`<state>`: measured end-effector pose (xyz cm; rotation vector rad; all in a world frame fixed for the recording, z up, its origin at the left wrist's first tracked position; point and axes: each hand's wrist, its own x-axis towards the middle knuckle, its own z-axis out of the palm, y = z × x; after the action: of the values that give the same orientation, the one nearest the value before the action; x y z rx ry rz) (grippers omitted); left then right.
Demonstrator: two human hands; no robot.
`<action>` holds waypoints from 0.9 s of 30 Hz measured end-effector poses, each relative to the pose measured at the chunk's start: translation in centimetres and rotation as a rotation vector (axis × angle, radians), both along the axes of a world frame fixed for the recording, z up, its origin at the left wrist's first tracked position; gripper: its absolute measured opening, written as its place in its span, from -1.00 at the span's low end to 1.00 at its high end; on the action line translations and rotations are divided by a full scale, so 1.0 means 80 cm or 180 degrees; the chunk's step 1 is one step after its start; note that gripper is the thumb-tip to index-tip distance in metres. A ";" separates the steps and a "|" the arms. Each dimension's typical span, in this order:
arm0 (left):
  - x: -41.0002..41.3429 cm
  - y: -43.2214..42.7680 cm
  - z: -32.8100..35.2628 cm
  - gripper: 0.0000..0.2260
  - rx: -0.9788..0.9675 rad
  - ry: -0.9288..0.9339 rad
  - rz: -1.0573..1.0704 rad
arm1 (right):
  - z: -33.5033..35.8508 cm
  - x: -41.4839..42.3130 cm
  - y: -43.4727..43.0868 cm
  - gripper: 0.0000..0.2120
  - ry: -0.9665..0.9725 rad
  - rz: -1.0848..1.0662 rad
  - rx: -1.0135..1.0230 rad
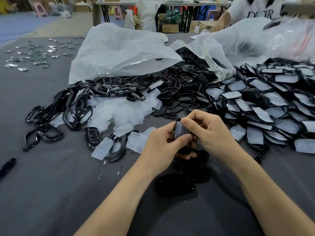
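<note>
Black key-fob shell [177,127], seemingly with a clear button pad [182,131] seated in it, held upright just above the grey surface [51,193], fingers of left hand [162,145] and right hand [211,132] clamped on it, heap of filled shells [265,106] just behind.

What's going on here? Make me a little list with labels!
left hand: grips a black shell with a clear pad on it
right hand: pinches the same shell's top
left pile: black frames
middle pile: clear pads
right pile: shells with pads
behind: plastic bags
table: grey
</note>
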<state>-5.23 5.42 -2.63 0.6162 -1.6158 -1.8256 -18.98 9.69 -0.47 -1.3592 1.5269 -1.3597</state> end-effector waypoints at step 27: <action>-0.003 0.002 -0.004 -0.64 -0.0054 -0.0004 0.0085 | -0.009 0.002 -0.006 -0.72 -0.0413 -0.0138 -0.0036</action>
<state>-5.44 5.55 -2.92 0.6289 -1.6147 -1.7909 -18.86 9.19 -1.20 -1.2263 1.4718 -1.4560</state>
